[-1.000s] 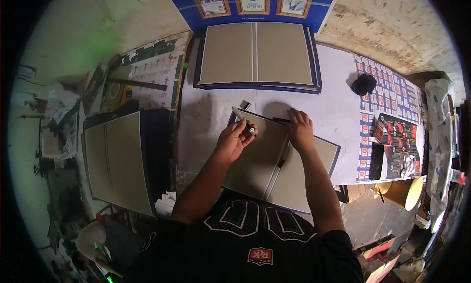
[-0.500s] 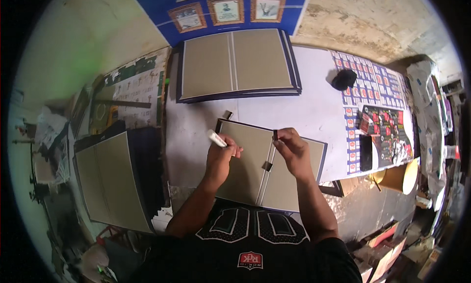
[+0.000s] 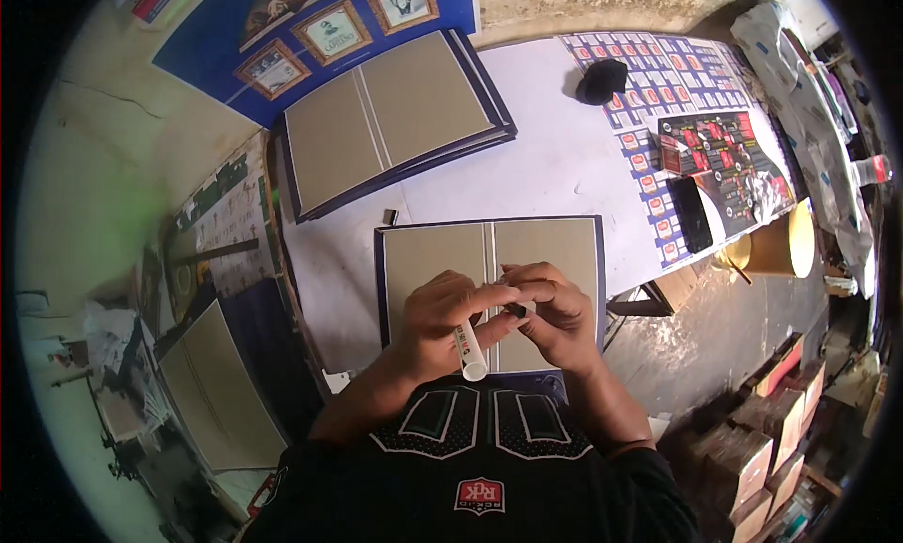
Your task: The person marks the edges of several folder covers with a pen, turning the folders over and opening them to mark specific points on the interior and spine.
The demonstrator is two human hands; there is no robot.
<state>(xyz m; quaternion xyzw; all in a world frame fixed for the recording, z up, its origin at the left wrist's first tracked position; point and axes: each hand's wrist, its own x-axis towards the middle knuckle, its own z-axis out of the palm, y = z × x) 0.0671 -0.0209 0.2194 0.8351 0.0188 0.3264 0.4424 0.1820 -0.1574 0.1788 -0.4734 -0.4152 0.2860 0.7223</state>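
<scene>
In front of me lies an open cover board point(image 3: 435, 251), grey-beige panels with a dark blue border and pale strips down the middle. Both hands meet above it. My left hand point(image 3: 440, 319) is closed around a white cylindrical tube point(image 3: 470, 353), its round end pointing toward me, while its fingertips reach to my right hand. My right hand point(image 3: 557, 319) pinches a small dark piece point(image 3: 515, 310) between thumb and fingers; its exact kind is hidden by the fingers. Just beyond the board's upper left corner sits another small dark, shiny piece point(image 3: 390, 216).
A stack of similar boards point(image 3: 423, 96) stands at the back left of the white table point(image 3: 541, 167). Further right are a black crumpled item point(image 3: 602, 80), printed sheets point(image 3: 649, 167) and a black phone point(image 3: 691, 214). More boards point(image 3: 221, 392) lean at the left; cardboard boxes point(image 3: 738, 458) sit lower right.
My hands have come together over the board, the left tilting the tube's round end toward me. The board now lies squarer to me. My view has turned right.
</scene>
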